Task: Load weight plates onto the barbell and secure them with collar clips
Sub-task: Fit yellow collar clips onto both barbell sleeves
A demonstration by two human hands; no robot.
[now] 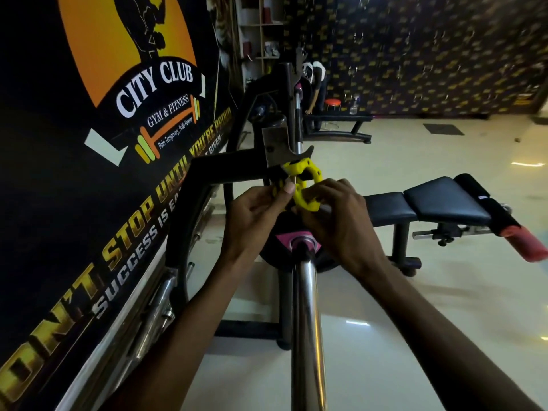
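Observation:
A chrome barbell sleeve runs away from me up the middle of the view. A black weight plate with a pink hub label sits on it, mostly behind my hands. Above the sleeve I hold yellow collar clips with both hands. My left hand pinches the left side, thumb on top. My right hand grips the lower right of the ring. The clips are off the bar, up in front of the rack hook.
A black rack frame stands at left against a wall banner. A padded bench lies to the right on a glossy pale floor. At the bar's far end a person bends over, beside a red stool.

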